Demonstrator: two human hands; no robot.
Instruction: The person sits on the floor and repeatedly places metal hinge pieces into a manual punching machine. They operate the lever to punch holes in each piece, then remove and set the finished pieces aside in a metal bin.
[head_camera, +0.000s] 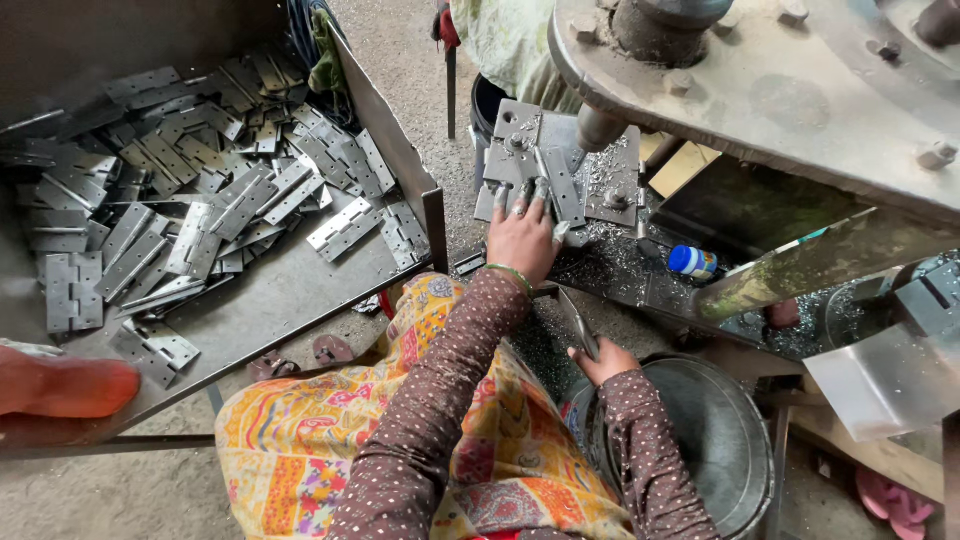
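While left hand (522, 238) presses hinge (563, 186), right hand (603, 360) grips another.

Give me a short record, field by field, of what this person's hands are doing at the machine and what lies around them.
Left hand: the left hand presses flat on a metal hinge lying on the machine table, under the drill spindle.
Right hand: the right hand grips a thin metal lever above a metal bucket.
Supply: a big tray to the left holds a heap of grey hinges.
Debris: metal shavings cover the table.
Other: a small blue-capped bottle lies on its side.
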